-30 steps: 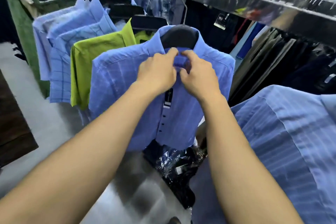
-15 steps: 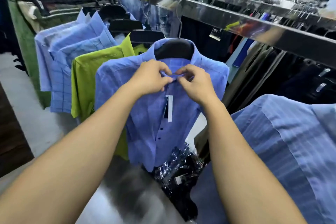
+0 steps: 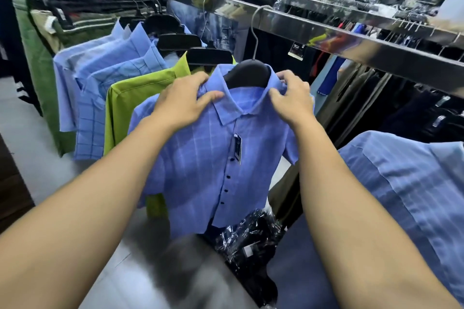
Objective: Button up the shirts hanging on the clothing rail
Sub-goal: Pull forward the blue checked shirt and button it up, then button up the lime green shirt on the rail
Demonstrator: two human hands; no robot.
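**Checked blue shirt held at the collar on the rail**

A shiny metal clothing rail (image 3: 326,32) is seen running from the upper left to the right edge. Near its left end a row of pale blue shirts (image 3: 105,88) is hung, and just beside them a green shirt (image 3: 130,105). At the lower right another blue shirt (image 3: 414,195) is seen, cut by the picture's edge. At about the middle of the rail the checked blue shirt (image 3: 200,170) is hung on a black hanger (image 3: 247,74), just in front of the green one. Its front is closed down the middle. Below its hem, dark packets in clear plastic (image 3: 251,238) are lying.

The collar (image 3: 223,110) is folded down and is held on both sides. Its left side is grasped by the left hand (image 3: 185,103), with the thumb laid over the top and the fingers reaching behind. Its right side is pinched by the curled fingers of the right hand (image 3: 292,98). A dark tag (image 3: 237,144) is hung below the collar, and under it a line of small dark buttons (image 3: 228,177) is seen.
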